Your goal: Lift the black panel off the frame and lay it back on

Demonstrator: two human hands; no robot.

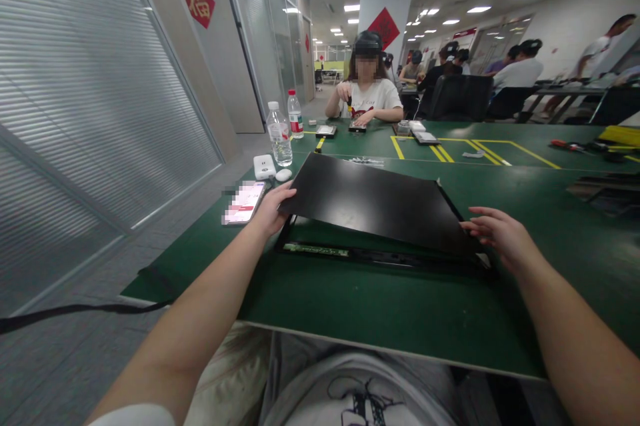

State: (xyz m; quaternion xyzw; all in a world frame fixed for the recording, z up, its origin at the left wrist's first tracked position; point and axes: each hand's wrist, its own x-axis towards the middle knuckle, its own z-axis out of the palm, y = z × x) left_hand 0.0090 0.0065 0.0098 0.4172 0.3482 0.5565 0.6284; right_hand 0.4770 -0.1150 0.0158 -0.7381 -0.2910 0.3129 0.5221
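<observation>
A large flat black panel (370, 203) is tilted up off a black frame (350, 254) that lies on the green table mat (350, 306). My left hand (273, 209) grips the panel's left near corner, thumb on top. My right hand (497, 234) touches the panel's right near corner, fingers curled over its edge. A strip of green circuit board (316, 249) shows inside the frame under the lifted panel.
A phone (243, 203), a white box (264, 166), a small white case (283, 175) and two water bottles (280, 134) stand left of the panel. A person sits across the table working on small devices (357, 127). Tools (567, 145) lie far right.
</observation>
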